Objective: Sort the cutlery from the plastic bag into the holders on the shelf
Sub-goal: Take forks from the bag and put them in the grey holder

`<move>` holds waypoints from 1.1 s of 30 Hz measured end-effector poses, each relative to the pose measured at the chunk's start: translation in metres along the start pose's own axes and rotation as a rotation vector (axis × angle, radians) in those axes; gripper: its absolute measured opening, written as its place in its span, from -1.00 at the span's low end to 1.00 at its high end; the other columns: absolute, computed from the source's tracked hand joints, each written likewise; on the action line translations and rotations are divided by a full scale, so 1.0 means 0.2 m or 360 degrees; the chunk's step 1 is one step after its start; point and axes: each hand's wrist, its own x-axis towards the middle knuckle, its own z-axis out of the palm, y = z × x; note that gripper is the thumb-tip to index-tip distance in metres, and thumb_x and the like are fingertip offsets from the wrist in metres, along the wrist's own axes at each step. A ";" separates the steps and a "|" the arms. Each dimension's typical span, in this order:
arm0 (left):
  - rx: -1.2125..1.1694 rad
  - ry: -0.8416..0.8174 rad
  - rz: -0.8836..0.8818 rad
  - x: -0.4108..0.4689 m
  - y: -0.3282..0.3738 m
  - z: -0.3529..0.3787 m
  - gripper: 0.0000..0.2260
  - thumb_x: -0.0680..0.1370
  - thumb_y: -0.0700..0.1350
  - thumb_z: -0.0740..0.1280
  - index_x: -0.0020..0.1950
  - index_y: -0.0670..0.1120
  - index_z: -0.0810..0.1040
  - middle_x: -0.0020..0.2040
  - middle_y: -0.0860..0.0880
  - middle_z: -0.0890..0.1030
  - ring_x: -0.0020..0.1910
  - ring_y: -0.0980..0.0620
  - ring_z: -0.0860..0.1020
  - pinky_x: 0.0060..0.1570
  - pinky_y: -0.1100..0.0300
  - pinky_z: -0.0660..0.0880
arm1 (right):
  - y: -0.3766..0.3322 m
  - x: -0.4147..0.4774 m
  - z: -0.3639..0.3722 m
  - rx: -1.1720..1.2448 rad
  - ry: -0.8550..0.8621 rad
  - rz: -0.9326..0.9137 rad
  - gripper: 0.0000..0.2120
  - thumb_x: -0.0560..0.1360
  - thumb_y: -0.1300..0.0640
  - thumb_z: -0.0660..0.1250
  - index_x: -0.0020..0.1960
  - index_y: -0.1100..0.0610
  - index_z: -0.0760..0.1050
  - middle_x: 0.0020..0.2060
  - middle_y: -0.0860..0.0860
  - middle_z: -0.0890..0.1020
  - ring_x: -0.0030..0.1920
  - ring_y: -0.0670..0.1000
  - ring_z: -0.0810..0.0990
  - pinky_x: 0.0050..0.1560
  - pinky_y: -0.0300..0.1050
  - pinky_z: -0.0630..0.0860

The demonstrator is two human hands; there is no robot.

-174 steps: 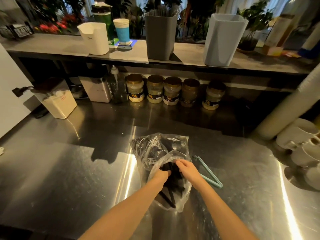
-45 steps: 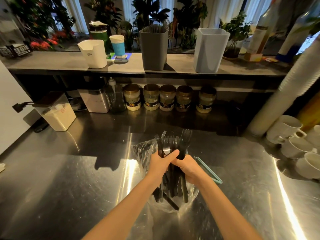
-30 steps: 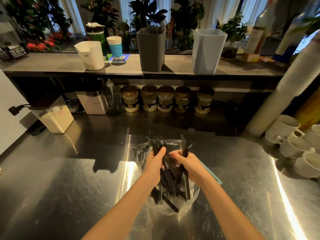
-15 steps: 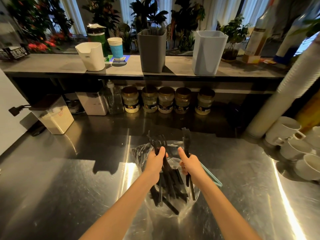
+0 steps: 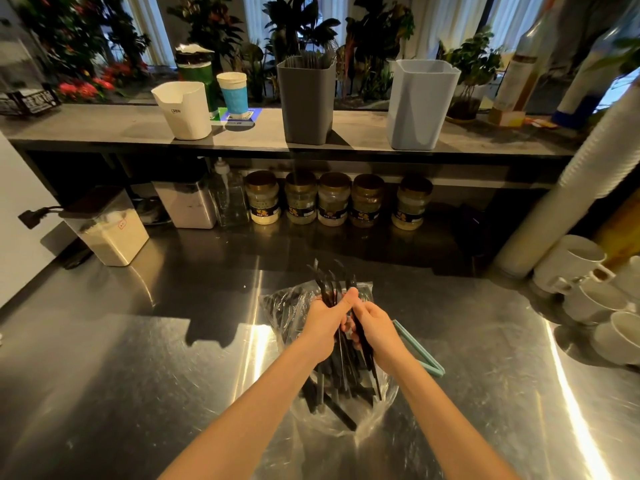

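Note:
A clear plastic bag (image 5: 375, 408) lies on the steel counter with black plastic cutlery in it. My left hand (image 5: 323, 323) is closed around a bunch of black forks (image 5: 329, 284) whose tines stick up above my thumb. My right hand (image 5: 375, 327) sits right against it, gripping a black fork handle (image 5: 369, 358) that runs down into the bag. On the shelf behind stand a dark grey holder (image 5: 306, 100), with cutlery inside, and a light blue-grey holder (image 5: 419, 103) whose contents I cannot see.
A teal bag clip (image 5: 420, 349) lies right of the bag. White mugs (image 5: 588, 292) crowd the counter's right edge beside a tall stack of white cups (image 5: 568, 188). Jars (image 5: 332, 199) and storage boxes line the space under the shelf. A white jug (image 5: 183, 110) stands on the shelf.
Both hands went from inside the bag to holding forks above it. In the last half second my right hand closed in against the left, bringing its fork to the bunch.

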 end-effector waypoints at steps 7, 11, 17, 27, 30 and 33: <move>-0.0158 -0.0087 -0.0203 0.04 -0.01 -0.04 -0.49 0.41 0.03 0.49 0.16 -0.30 0.47 -0.37 -0.08 0.43 -0.50 0.02 0.46 -0.49 0.21 0.46 | 0.00 -0.01 0.01 -0.0214 -0.0041 -0.0156 -0.77 0.60 0.06 0.21 -0.08 0.22 0.44 -0.34 0.05 0.60 -0.39 -0.05 0.56 -0.39 -0.22 0.48; -0.0340 -0.0088 -0.0216 0.06 -0.02 -0.05 -0.73 0.45 -0.04 0.46 -0.03 -0.18 0.50 -0.38 -0.03 0.46 -0.47 0.07 0.47 -0.43 0.17 0.51 | 0.00 0.00 0.01 -0.0039 0.0014 -0.0039 -0.69 0.62 -0.01 0.14 0.00 0.23 0.47 -0.26 0.07 0.63 -0.27 0.00 0.62 -0.32 -0.20 0.55; -0.0463 0.0052 -0.0148 0.10 0.00 -0.06 -0.85 0.53 -0.06 0.37 -0.12 -0.11 0.48 -0.31 0.01 0.47 -0.29 0.08 0.46 -0.10 0.16 0.45 | 0.03 0.02 -0.02 0.0188 0.0425 0.0185 -0.69 0.65 -0.02 0.02 0.08 0.21 0.37 -0.24 0.12 0.54 -0.22 0.02 0.57 -0.22 -0.09 0.58; -0.0363 -0.0026 0.0398 0.06 0.05 -0.05 -0.79 0.58 0.03 0.28 -0.18 -0.05 0.40 -0.41 0.08 0.45 -0.34 0.09 0.40 -0.05 0.10 0.37 | 0.06 0.00 0.07 0.0709 0.0447 0.0695 -0.74 0.65 0.13 0.08 0.32 0.14 0.24 0.09 0.20 0.51 0.09 0.14 0.54 -0.02 0.09 0.52; -0.0268 -0.0053 0.0543 0.02 0.05 -0.04 -0.83 0.58 0.02 0.27 -0.13 -0.05 0.44 -0.40 0.07 0.44 -0.35 0.13 0.42 -0.09 0.18 0.39 | 0.06 0.01 0.09 0.0899 0.0444 0.0746 -0.82 0.64 0.20 0.08 0.18 0.21 0.36 -0.01 0.18 0.52 -0.07 0.14 0.56 -0.09 0.08 0.53; -0.0261 -0.0130 0.0667 -0.01 0.04 -0.04 -0.92 0.58 -0.07 0.28 -0.05 -0.06 0.50 -0.38 0.05 0.44 -0.34 0.14 0.43 -0.08 0.20 0.41 | 0.06 0.02 0.09 0.0963 0.0417 0.0687 -0.79 0.63 0.19 0.09 0.16 0.24 0.43 -0.03 0.22 0.56 -0.13 0.11 0.57 0.01 0.03 0.55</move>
